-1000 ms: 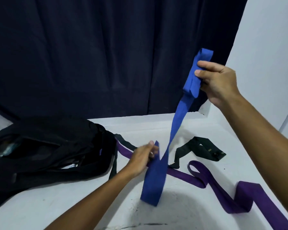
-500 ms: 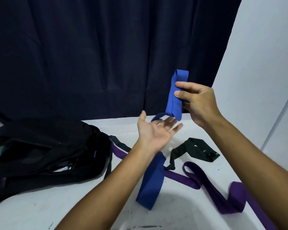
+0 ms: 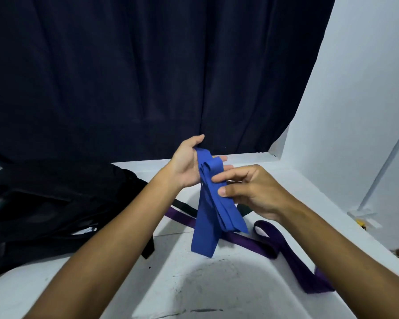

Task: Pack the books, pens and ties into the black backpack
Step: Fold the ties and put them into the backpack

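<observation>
now lowered and brought together since half a second ago, folding blue tie point(image 3: 213, 203) | left hand point(image 3: 187, 166) cradling folded loops on flat palm, fingers straight | right hand point(image 3: 247, 189) pinching tie, thumb in front | wide end dangling over table point(image 3: 217, 284) | purple tie point(image 3: 270, 245) lying beneath | backpack point(image 3: 55, 203) sitting left

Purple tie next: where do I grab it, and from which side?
Take the purple tie at the raised loop right of the hanging blue tie, coming from above on the right. That bend seems to stand clear of the table, so fingers could slip under it, while the rest lies flat and its far end runs beneath the blue tie.
</observation>
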Available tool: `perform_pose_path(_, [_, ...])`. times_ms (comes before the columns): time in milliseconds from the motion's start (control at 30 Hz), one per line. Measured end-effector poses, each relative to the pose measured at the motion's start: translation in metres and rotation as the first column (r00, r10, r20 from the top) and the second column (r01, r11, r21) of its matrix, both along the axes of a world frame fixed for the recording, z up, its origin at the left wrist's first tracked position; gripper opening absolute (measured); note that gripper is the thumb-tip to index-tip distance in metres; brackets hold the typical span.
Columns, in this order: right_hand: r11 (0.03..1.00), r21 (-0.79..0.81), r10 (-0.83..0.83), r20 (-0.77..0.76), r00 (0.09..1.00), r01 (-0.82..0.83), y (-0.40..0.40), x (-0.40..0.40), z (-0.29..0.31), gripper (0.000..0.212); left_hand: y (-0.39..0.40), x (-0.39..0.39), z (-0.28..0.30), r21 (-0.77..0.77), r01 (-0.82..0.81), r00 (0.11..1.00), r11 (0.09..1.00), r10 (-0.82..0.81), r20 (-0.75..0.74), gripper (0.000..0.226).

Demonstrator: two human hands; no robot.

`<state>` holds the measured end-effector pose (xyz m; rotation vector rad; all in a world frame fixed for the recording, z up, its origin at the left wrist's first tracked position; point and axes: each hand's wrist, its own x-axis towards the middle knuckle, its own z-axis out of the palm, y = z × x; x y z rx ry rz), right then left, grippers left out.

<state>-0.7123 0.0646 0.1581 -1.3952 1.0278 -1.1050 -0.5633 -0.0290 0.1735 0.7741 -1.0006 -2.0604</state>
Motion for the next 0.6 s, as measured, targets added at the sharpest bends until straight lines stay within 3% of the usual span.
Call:
perform_pose_path(167, [0.985,-0.072,-0.145,0.138,0.98,0.156,-0.009,-0.005,0.006,0.025,0.009,0.012,-0.015,-0.087,0.108,0.992,0.99,-0.113,-0.056,0.068])
perform_pose_path(400, [0.967,-0.078,-0.234,0.12,0.965,0.244,-0.016,0.009,0.005,0.024,0.015,0.006,-0.032,-0.172,0.251,0.949,0.953,-0.277,-0.151,0.075])
perform_pose_path(467, [0.967,-0.068,-0.235,0.132,0.963,0.246,-0.016,0.014,0.002,0.023,0.012,0.005,-0.033,-0.144,0.202,0.972,0.969,-0.216,-0.093,0.072])
perform_pose_path(600, [0.923,-0.126,-0.342,0.168,0.925,0.364,-0.021,0.007,0.006,0.026,0.003,0.012,-0.046,0.011,0.068,0.967,0.998,-0.069,0.244,0.082])
